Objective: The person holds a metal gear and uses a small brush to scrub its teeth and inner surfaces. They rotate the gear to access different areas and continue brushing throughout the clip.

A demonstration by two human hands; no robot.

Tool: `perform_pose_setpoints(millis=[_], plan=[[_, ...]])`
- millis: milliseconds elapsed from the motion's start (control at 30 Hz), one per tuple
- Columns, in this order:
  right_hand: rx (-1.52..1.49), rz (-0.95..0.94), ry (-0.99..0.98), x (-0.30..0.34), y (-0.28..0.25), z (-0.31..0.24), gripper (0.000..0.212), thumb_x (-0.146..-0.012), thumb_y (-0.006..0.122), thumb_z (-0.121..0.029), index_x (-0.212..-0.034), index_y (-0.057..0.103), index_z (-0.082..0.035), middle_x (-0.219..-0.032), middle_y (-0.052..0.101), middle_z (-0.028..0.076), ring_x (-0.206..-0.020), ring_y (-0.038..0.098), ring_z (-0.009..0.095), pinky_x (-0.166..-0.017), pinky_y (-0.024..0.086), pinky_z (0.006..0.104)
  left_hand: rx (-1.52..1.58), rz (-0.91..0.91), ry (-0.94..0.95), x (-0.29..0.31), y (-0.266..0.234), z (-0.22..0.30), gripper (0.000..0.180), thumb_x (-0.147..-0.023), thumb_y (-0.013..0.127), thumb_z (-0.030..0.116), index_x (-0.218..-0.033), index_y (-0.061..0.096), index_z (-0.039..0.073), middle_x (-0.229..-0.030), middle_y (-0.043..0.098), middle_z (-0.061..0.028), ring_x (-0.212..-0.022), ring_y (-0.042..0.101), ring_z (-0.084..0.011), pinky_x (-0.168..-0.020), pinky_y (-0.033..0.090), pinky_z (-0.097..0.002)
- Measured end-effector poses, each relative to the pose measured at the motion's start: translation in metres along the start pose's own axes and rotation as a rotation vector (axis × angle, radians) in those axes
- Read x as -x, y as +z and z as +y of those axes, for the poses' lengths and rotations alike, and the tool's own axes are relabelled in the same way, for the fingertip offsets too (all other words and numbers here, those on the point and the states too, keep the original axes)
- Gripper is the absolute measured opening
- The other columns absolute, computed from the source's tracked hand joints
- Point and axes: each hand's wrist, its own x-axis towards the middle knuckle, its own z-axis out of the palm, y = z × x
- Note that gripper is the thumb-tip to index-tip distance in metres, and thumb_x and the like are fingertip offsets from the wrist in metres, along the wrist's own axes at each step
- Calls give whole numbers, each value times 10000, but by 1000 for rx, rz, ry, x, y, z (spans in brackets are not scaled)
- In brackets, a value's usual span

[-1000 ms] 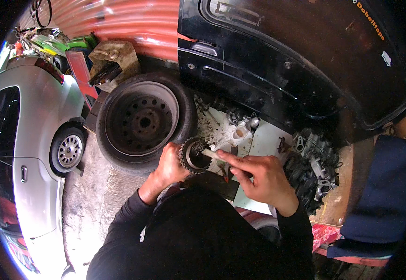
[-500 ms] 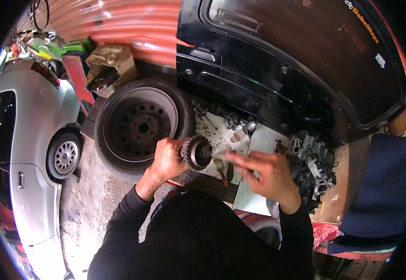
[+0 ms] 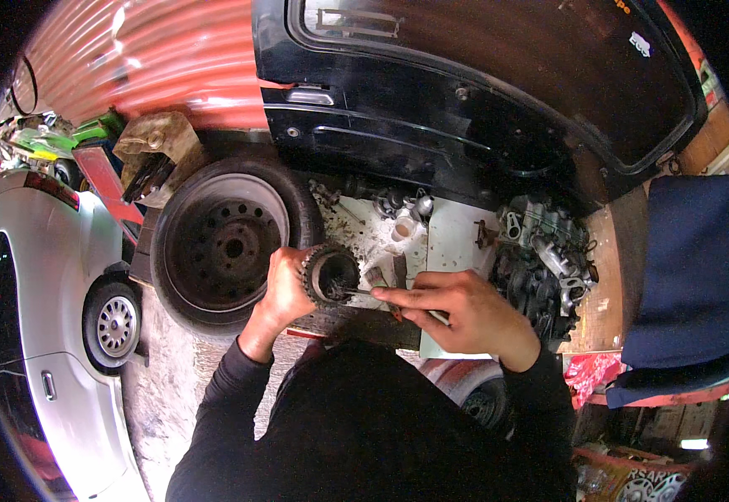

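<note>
My left hand (image 3: 282,289) is closed around the side of a dark round metal part with a toothed rim, like a hollow gear (image 3: 311,283). Its open mouth faces up and to the right, and the inside is dark. In my right hand (image 3: 477,311) is a thin metal rod-like tool (image 3: 359,292), pinched with the index finger stretched along it. The tool's tip reaches into the gear's opening; its exact kind is hard to make out. Just beyond the gear lies a brush-like tool (image 3: 377,279) on the worktop.
A tyre on a steel wheel (image 3: 235,188) lies left of the worktop (image 3: 452,226). Engine parts (image 3: 549,259) are piled at the right. Behind stands a black vehicle door panel (image 3: 364,125). A silver car (image 3: 55,268) is at the left, a dark blue cloth (image 3: 682,276) far right.
My right hand has brought the tool leftward and down, from blurred motion beside the gear to its tip inside the opening. The left hand still grips the gear. The whole view has shifted.
</note>
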Motion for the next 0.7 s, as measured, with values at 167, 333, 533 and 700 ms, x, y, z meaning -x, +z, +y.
perform_pose_setpoints(millis=[167, 333, 533, 700], plan=[[101, 35, -4, 1, -21, -2, 484, -888, 710, -73, -1331, 700, -269, -710, 583, 82, -563, 571, 256, -541, 477, 380, -62, 6, 34, -2, 4, 9, 362, -660, 820, 159, -992, 750, 33, -790, 709, -204, -750, 712, -391, -659, 565, -413], [307, -37, -4, 1, -45, -20, 533, -870, 703, -88, -1342, 682, -334, -706, 540, 65, -562, 582, 245, -539, 505, 387, -73, 37, 33, -5, -4, 6, 361, -660, 820, 154, -992, 747, 31, -773, 707, -199, -738, 710, -392, -650, 563, -415], [695, -66, -50, -7, -59, -38, 611, -854, 677, -122, -1418, 607, -346, -794, 549, 53, -607, 629, 255, -540, 532, 394, -210, 187, 42, -10, -18, 16, 283, -700, 816, 197, -931, 739, 54, -724, 682, -189, -682, 688, -389, -612, 537, -417], [529, -173, -32, -10, -58, -47, 595, -870, 669, -119, -1419, 609, -342, -750, 532, 61, -564, 599, 271, -528, 514, 409, -286, 237, 52, -12, -25, 12, 254, -694, 810, 205, -885, 721, 62, -699, 665, -186, -659, 678, -388, -600, 518, -433]])
